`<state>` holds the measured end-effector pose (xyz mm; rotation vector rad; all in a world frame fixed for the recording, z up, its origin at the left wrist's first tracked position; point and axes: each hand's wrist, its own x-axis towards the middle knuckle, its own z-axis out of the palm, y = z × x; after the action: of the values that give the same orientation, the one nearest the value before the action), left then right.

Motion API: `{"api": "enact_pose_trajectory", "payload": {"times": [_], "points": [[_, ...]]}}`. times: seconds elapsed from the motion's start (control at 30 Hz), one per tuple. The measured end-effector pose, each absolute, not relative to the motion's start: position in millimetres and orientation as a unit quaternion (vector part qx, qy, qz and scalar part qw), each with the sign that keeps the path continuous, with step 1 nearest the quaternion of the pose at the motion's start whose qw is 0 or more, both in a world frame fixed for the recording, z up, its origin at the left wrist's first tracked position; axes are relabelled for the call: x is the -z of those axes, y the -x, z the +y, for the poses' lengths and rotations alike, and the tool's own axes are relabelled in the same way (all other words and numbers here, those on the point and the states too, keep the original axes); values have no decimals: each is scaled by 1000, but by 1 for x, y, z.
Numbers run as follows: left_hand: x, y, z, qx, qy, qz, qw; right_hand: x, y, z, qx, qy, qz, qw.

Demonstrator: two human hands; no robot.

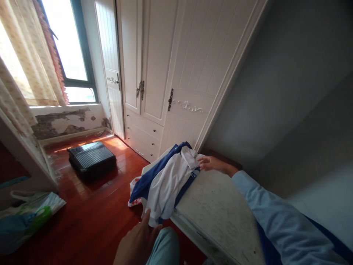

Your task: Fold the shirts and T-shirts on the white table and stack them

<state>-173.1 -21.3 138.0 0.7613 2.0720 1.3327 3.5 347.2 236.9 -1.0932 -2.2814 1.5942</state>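
A white garment (pixel 168 180) with a collar at its far end lies lengthwise over a dark blue garment (pixel 154 175) on a pale worn tabletop (pixel 220 206). My left hand (pixel 138 237) is at the near end of the white garment, with index finger and thumb apart beside its hem. At the far end, my right hand (pixel 211 163) reaches in from the right. Its fingers are slightly bent and spread, by the collar edge. Whether the fingertips touch the cloth is hard to make out. Blue cloth with a white mark shows along the right side.
A white wardrobe (pixel 193 55) with drawers stands behind the table. On the red wooden floor (pixel 91 221) lies a black suitcase (pixel 92 158). Plastic bags (pixel 30 217) sit at the lower left, and another bag (pixel 134 187) shows beside the table. A curtained window (pixel 68 40) is at the upper left.
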Motion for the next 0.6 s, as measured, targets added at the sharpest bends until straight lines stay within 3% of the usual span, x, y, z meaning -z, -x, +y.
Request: {"api": "enact_pose_trajectory", "payload": {"times": [0.1, 0.2, 0.3, 0.47, 0.6], "points": [[-134, 162, -9, -269, -432, 814, 278, -206, -53, 318, -490, 326, -807, -53], [-127, 147, 6, -201, -499, 795, 281, -180, -113, 285, -470, 335, -810, -104], [-119, 130, 19, -196, -542, 766, 286, -169, -178, 252, -479, 382, -788, -57], [-112, 96, 44, -203, -620, 704, 281, -176, -282, 209, -488, 477, -725, 93], [-112, 57, 62, -193, -669, 659, 284, -174, -370, 192, -396, 581, -679, 211]]}}
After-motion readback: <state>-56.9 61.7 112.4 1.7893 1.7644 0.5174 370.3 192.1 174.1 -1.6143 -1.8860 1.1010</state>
